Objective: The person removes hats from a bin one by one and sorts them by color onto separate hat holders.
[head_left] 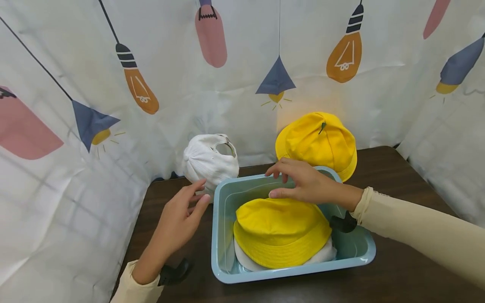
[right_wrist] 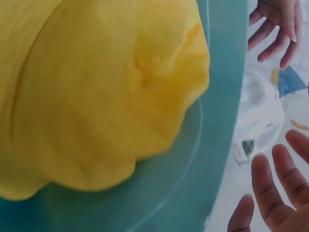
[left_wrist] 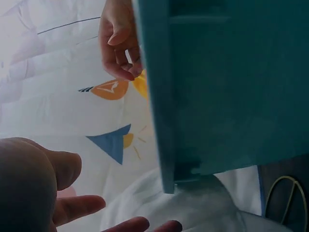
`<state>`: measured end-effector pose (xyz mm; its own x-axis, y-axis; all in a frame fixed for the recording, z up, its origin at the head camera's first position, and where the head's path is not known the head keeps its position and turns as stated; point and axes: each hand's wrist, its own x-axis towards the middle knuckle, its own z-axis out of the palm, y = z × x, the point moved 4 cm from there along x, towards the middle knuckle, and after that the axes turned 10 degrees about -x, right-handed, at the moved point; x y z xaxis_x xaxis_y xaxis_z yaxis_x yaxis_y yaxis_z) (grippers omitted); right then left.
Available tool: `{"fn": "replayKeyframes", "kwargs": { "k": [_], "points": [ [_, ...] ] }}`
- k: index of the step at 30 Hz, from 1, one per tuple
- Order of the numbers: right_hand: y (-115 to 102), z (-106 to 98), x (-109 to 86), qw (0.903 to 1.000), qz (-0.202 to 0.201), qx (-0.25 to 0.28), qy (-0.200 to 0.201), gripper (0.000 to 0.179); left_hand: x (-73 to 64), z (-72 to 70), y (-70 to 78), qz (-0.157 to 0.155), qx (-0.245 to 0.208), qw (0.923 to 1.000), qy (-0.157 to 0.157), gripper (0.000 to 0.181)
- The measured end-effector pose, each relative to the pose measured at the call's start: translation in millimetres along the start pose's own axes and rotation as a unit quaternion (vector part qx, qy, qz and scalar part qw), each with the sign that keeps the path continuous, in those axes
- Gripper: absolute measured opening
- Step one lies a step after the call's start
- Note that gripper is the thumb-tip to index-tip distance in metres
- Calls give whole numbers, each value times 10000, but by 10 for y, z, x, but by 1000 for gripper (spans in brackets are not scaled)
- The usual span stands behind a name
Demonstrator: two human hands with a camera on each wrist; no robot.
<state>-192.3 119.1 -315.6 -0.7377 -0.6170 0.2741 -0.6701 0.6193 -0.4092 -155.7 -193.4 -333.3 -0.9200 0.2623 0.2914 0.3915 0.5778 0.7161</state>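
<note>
A light blue plastic basin (head_left: 293, 275) stands on the table with a yellow bucket hat (head_left: 282, 231) inside it, lying on top of a white hat (head_left: 244, 256). My right hand (head_left: 303, 181) is over the basin's back part, fingers loosely bent with nothing between them, just above the yellow hat in the head view. Left of the basin, my left hand (head_left: 181, 216) hangs in the air with relaxed fingers, nearest to a white cap (head_left: 206, 162) behind it. The left wrist view shows that hand's fingers (left_wrist: 77, 208) apart and holding nothing.
Behind the basin's right corner rests a second yellow hat (head_left: 318, 141) with a small green tab. A white curtain (head_left: 242, 105) printed with lamps hangs close behind the dark wooden table (head_left: 407, 181) and along both its sides.
</note>
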Motion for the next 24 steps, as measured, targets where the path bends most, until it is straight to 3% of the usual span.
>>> {"fn": "replayKeyframes", "kwargs": {
  "k": [5,11,18,24],
  "points": [
    [14,135,26,9999,91,-27,-91,33,-128,136,-223,-360,-516,9979,-164,53],
    [82,234,28,9993,308,-175,-139,34,-160,303,-314,-655,-1301,9886,-383,56],
    [110,304,9,9993,315,-53,-183,33,-168,479,-321,-669,-1685,9814,-628,57],
    [113,311,6,9992,282,-180,-199,33,-189,539,-321,-523,-1613,9834,-648,61]
  ]
}}
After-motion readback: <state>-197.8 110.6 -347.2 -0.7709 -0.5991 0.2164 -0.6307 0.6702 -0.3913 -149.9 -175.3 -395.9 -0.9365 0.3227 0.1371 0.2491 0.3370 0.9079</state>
